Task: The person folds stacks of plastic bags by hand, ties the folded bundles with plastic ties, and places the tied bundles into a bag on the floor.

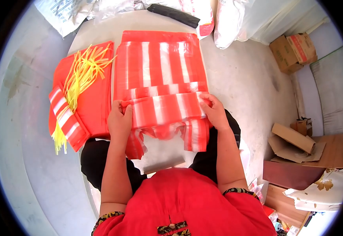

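A stack of red-and-white striped plastic bags (155,65) lies in front of me, with a strip of the top bag folded across it. My left hand (120,118) pinches the left end of that fold. At the right end, my right hand (214,110) grips the same bag between thumb and fingers. The handle ends of the bag hang over the near edge, between my knees. To the left is a pile of red bags (94,84), bearing a bunch of yellow ties (83,72) and a folded striped bundle (67,118).
Past the stack lies a black rolled object (173,15), near white sacks (230,19). A cardboard box (295,51) stands by the right wall. Nearer on the right, an opened carton (295,143) rests on a brown wooden surface (332,151). A pale wall (26,118) borders the left.
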{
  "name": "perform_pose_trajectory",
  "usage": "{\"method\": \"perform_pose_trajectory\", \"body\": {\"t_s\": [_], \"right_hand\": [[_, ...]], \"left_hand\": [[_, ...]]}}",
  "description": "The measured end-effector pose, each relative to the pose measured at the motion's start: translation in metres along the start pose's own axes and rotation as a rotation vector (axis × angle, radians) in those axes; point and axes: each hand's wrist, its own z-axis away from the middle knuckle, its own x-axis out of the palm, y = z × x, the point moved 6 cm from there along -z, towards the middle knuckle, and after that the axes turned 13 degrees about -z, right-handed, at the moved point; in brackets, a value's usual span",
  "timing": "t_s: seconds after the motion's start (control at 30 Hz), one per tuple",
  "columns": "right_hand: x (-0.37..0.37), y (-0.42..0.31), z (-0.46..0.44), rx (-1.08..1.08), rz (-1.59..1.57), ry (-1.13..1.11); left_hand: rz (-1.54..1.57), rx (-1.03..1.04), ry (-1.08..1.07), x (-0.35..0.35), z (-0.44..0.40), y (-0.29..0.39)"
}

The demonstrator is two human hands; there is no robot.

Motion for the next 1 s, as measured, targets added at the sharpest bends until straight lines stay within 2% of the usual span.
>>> {"method": "perform_pose_trajectory", "body": {"t_s": [0.1,0.33,0.4,0.43,0.5,0.53,0.63,0.67,0.73,1.0], "right_hand": [[0.008,-0.014,0.003,-0.154,0.123,0.019],[0.008,-0.016,0.003,-0.119,0.288,0.065],[0.01,-0.028,0.011,-0.107,0.385,0.13],[0.013,-0.038,0.016,-0.205,0.543,0.17],[0.022,-0.056,0.025,-0.398,0.858,0.253],[0.036,-0.062,0.025,-0.456,0.888,0.128],[0.087,-0.077,0.035,-0.575,0.892,-0.268],[0.105,-0.078,0.039,-0.591,0.838,-0.413],[0.117,-0.071,0.037,-0.543,0.837,-0.466],[0.09,-0.063,0.025,-0.348,0.915,-0.53]], "left_hand": [[-0.061,-0.024,-0.021,0.002,-0.002,-0.007],[-0.364,-0.036,-0.028,-0.008,0.0,0.005],[-0.416,0.164,0.16,-0.016,0.006,0.014],[-0.441,0.263,0.254,-0.02,0.01,0.019],[-0.513,0.445,0.281,-0.019,0.017,0.031],[-0.548,0.537,0.291,-0.018,0.022,0.04],[-0.531,0.88,0.106,0.002,0.043,0.079],[-0.525,0.854,0.018,0.01,0.046,0.081],[-0.514,0.791,-0.15,0.024,0.048,0.077],[-0.519,0.706,-0.247,0.017,0.038,0.055]]}}
